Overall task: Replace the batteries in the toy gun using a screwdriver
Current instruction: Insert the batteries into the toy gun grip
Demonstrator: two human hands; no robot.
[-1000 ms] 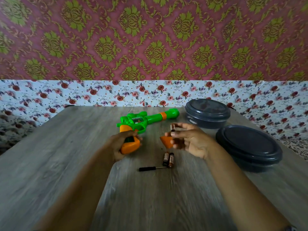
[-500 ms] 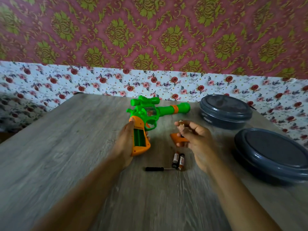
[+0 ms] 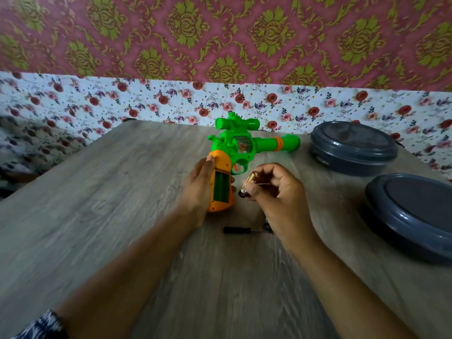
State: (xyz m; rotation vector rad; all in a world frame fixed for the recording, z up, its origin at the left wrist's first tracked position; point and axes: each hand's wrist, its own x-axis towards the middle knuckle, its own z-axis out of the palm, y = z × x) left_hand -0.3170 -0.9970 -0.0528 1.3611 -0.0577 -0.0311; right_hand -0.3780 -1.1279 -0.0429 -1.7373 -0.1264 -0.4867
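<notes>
My left hand [image 3: 199,185] grips the orange handle of the green plastic toy gun [image 3: 241,149], its open battery bay facing me above the grey wood-grain tabletop [image 3: 97,216]. My right hand [image 3: 274,192] pinches a gold cylindrical battery [image 3: 249,183] just beside the handle. The small black-handled screwdriver [image 3: 238,230] lies near my wrist

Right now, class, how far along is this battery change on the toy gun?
Done: the green and orange plastic toy gun has its grip compartment open and empty. In hand: the left hand steadies the grip; the right hand pinches a gold cylindrical battery. Left: loading batteries, refitting the cover with the small black-handled screwdriver.
</notes>
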